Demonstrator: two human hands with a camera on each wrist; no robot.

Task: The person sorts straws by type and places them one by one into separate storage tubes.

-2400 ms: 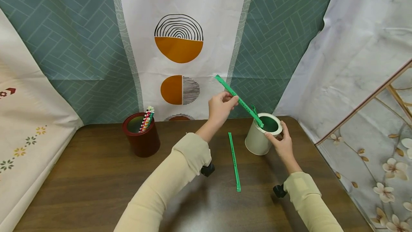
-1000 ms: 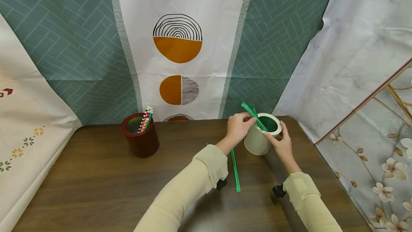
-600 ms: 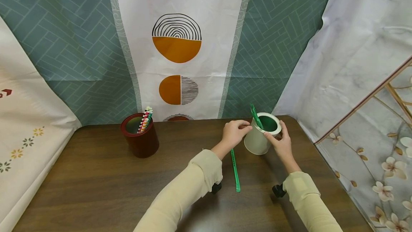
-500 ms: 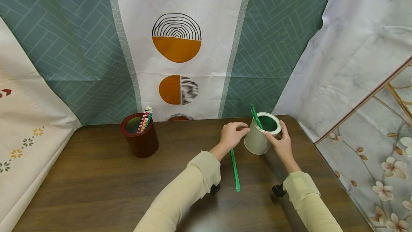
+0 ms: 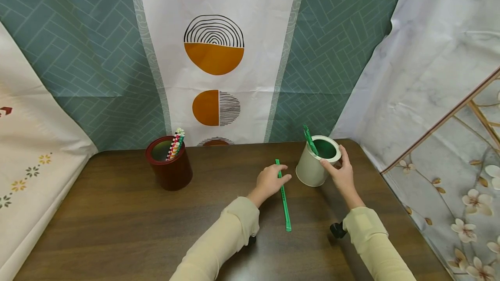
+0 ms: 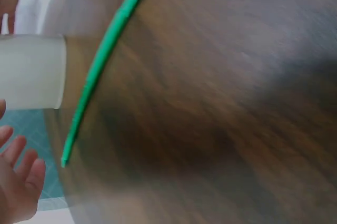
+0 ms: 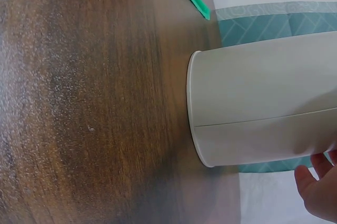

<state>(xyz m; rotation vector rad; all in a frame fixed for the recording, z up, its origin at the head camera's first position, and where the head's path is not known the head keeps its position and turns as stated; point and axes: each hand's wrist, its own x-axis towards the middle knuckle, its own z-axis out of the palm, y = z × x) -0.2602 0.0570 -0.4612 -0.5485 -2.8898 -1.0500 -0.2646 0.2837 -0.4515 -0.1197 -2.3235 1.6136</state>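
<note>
A cream canister (image 5: 310,168) with a green inside stands at the right back of the table. My right hand (image 5: 341,177) holds it at the rim, thumb in front and fingers on the right side. Several green wrapped straws (image 5: 309,140) lean out of its left side. Another green wrapped straw (image 5: 286,211), with printed text and flat ends, lies on the table to the left of the canister. My left hand (image 5: 269,181) is over its far end, with nothing held. In the left wrist view, the left hand's fingers (image 6: 25,166) are spread apart beside the straw (image 6: 97,68).
A dark red canister (image 5: 172,174) with several patterned paper straws (image 5: 175,144) stands at the left back. The brown wooden table (image 5: 117,224) ends at a hanging patterned cloth (image 5: 218,64) behind and a floral cloth (image 5: 461,194) on the right.
My left hand lowered a green wrapped straw into the cream canister, let go, and drew back left and down over the straw on the table. The right hand stayed at the rim.
</note>
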